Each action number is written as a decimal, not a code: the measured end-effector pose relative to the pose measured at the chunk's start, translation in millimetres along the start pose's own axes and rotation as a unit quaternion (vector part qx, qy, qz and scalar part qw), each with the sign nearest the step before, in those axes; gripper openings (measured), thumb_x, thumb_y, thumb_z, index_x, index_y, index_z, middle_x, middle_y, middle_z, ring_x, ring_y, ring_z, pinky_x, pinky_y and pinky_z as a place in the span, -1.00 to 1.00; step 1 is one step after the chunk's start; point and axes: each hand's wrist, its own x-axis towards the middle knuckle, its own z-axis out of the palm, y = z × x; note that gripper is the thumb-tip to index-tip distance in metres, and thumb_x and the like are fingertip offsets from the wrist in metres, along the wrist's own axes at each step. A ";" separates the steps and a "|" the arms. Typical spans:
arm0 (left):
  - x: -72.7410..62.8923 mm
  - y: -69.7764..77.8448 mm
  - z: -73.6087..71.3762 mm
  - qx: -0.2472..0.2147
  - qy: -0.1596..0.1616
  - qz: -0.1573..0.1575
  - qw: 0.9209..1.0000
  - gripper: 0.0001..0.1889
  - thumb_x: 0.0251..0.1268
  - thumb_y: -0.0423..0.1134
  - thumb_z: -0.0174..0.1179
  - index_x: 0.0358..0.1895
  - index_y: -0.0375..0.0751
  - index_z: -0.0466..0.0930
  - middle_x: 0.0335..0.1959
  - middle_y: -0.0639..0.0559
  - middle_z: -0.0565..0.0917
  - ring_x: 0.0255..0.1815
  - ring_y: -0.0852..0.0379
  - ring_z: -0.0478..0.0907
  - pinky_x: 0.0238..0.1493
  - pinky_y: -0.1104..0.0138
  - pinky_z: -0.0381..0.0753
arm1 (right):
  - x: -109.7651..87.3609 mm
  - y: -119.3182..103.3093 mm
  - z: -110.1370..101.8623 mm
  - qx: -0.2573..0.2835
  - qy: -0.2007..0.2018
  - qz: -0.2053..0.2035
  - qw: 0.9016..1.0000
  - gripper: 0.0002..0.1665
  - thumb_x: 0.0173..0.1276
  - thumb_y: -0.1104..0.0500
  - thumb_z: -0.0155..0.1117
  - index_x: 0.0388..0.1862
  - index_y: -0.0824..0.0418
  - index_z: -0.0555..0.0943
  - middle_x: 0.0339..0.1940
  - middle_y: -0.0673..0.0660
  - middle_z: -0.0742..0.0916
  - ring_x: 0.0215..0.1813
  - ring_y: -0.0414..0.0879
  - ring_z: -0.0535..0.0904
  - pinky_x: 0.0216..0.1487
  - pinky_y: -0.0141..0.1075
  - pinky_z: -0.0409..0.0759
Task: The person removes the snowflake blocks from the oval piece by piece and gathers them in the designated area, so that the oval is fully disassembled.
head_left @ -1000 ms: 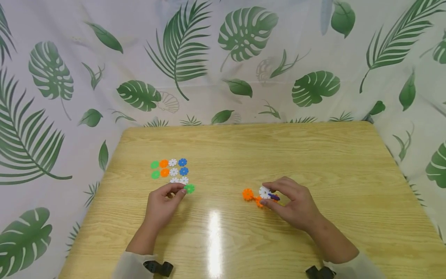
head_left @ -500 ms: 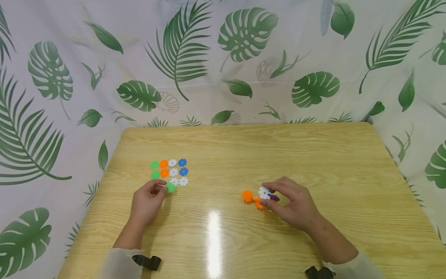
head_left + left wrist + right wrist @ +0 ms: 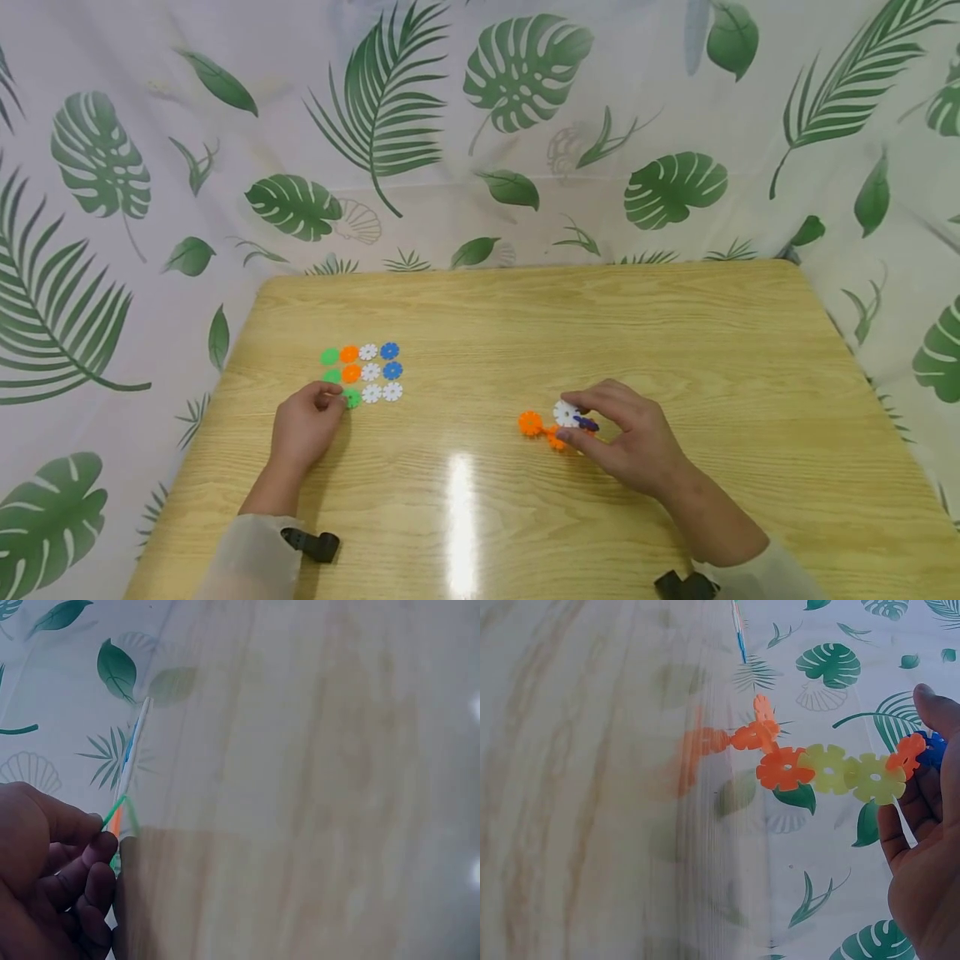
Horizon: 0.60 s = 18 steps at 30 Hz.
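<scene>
Between thumb and fingers, my left hand (image 3: 303, 427) pinches a green snowflake disc (image 3: 352, 398), just left of two white discs (image 3: 372, 392) on the table. In the left wrist view this green disc (image 3: 112, 812) is tilted, its far edge right at the tabletop. My right hand (image 3: 633, 433) holds a joined chain of snowflake discs: a white disc (image 3: 566, 413) and a dark blue-purple one (image 3: 587, 423) near the fingertips, orange discs (image 3: 530, 423) reaching left. The right wrist view adds yellow discs (image 3: 829, 769) in the middle of that chain.
Flat discs lie in rows at the left of the wooden table (image 3: 480, 325): green discs (image 3: 331, 357), orange discs (image 3: 350, 373), white discs (image 3: 368, 352) and blue discs (image 3: 390, 351). A leaf-print cloth (image 3: 480, 125) hangs behind the table and along both sides.
My left hand has moved left with the green disc, from over the right white disc to the left end of that row. The right hand and its chain have hardly moved.
</scene>
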 end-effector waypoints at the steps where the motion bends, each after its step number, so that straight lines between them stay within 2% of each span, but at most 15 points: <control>1: 1.0 0.6 -0.6 0.004 -0.001 -0.001 1.000 -0.73 0.49 -0.12 0.21 0.05 -0.19 0.71 -0.18 -0.09 0.77 -0.20 -0.03 0.67 -0.16 0.12 0.61 | 0.2 0.1 -0.1 -0.001 0.000 0.000 1.000 -0.39 -0.02 0.39 0.67 0.09 0.20 0.76 -0.13 -0.06 0.77 -0.17 -0.20 0.65 -0.15 -0.42 0.64; 11: 8.1 1.0 1.0 0.046 -0.011 0.007 0.999 -0.72 0.51 -0.10 0.18 0.04 -0.19 0.71 -0.22 -0.04 0.75 -0.27 0.01 0.63 -0.19 0.14 0.56 | 0.5 1.2 1.5 0.005 0.001 -0.003 1.000 -0.37 -0.03 0.41 0.67 0.10 0.21 0.76 -0.14 -0.05 0.77 -0.19 -0.20 0.63 -0.14 -0.44 0.62; 18: 4.8 3.1 0.2 0.053 -0.020 0.007 0.998 -0.73 0.52 -0.12 0.15 0.04 -0.20 0.70 -0.19 -0.07 0.74 -0.25 -0.01 0.62 -0.16 0.10 0.57 | 1.3 1.4 2.2 0.006 0.001 -0.007 1.000 -0.40 -0.01 0.38 0.67 0.09 0.22 0.76 -0.14 -0.03 0.77 -0.19 -0.19 0.64 -0.14 -0.46 0.62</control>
